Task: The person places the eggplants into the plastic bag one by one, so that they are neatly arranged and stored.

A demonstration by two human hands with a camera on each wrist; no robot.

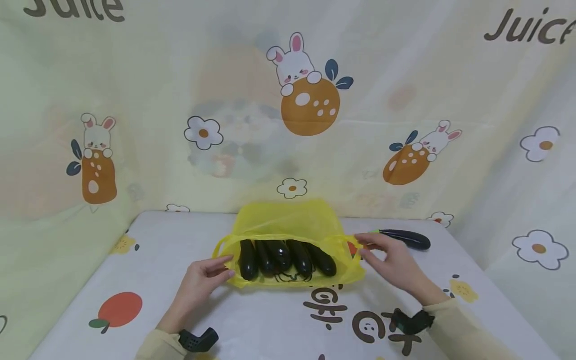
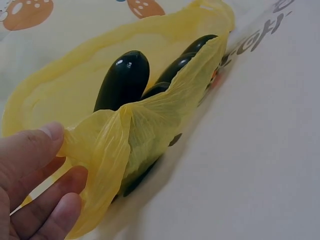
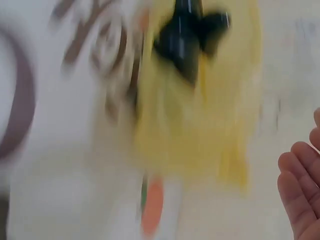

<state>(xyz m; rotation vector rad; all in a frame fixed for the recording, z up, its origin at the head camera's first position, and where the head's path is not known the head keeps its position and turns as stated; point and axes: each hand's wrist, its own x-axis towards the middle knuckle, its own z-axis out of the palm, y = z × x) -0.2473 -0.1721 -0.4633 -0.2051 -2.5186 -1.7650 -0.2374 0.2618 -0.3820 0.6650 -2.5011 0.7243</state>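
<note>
A yellow plastic bag (image 1: 288,217) lies on the table with its mouth facing me and several dark eggplants (image 1: 302,260) side by side inside. At the bag's left handle, my left hand (image 1: 204,280) pinches the thin plastic; in the left wrist view the thumb (image 2: 47,135) presses the bag's edge, which is drawn up beside a glossy eggplant (image 2: 125,80). My right hand (image 1: 391,262) is beside the right handle, fingers loosely bent. In the right wrist view its fingers (image 3: 300,175) are apart from the blurred bag (image 3: 200,135) and hold nothing.
Another eggplant (image 1: 407,239) lies outside the bag, behind my right hand. The table is covered by a white printed cloth (image 1: 171,235), with a patterned curtain (image 1: 252,165) hanging at the back and sides. Each wrist wears a black device (image 1: 199,341).
</note>
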